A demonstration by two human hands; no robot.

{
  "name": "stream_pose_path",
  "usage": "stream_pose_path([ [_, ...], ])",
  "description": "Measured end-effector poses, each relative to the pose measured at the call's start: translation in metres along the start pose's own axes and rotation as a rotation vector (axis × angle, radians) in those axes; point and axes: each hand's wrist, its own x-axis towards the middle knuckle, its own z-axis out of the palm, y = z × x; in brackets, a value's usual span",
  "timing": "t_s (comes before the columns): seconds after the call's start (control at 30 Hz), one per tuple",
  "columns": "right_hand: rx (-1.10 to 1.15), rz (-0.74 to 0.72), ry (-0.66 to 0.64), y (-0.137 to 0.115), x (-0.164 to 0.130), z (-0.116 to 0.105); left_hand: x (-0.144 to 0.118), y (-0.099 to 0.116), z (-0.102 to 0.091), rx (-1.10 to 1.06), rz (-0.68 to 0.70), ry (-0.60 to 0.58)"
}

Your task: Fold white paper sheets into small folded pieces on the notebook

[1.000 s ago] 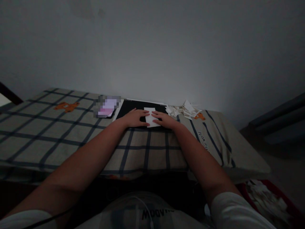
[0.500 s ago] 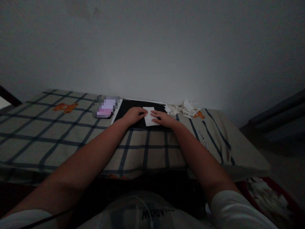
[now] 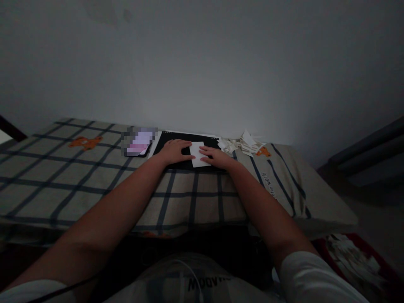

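A small white sheet of paper lies on a flat black sheet or folder with small holes along its far edge. My left hand is at the paper's left side, fingers apart, with the thumb and a fingertip reaching its left edge. My right hand rests on the paper from the right with its fingers spread flat. Both palms face down. Just right of the black sheet sits a loose heap of white paper pieces.
A checked tablecloth covers the table, which stands against a grey wall. On the left lies a phone-like device with a blurred screen. At the lower right, below the table edge, is a red container holding scraps of paper.
My left hand has shifted a little left and opened wider, baring more of the paper's left part. My right hand and the paper stay nearly in place.
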Motion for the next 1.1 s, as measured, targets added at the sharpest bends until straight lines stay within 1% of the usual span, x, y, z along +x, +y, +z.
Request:
stream_pose_path([
  [0.17,0.011,0.0,0.0,0.0,0.001,0.0,0.003,0.0,-0.001,-0.005,-0.028,-0.008],
  [0.33,-0.021,0.001,-0.005,0.0,0.002,0.0,0.012,-0.002,-0.001,-0.024,-0.079,0.049],
  [0.5,-0.001,-0.004,0.002,0.002,0.002,0.001,0.022,-0.002,0.0,-0.029,-0.11,0.103],
  [0.63,0.017,0.002,0.005,0.003,0.002,0.001,0.024,0.001,0.001,-0.016,-0.161,0.144],
  [0.7,0.015,0.001,0.006,0.003,0.002,0.001,0.023,0.002,0.001,-0.006,-0.164,0.15],
  [0.9,-0.012,-0.004,-0.001,0.003,0.002,0.002,0.014,-0.002,-0.004,0.04,-0.042,0.056],
  [1.1,0.014,-0.004,-0.004,0.002,0.001,0.0,0.007,0.0,-0.008,0.087,-0.013,-0.105],
])
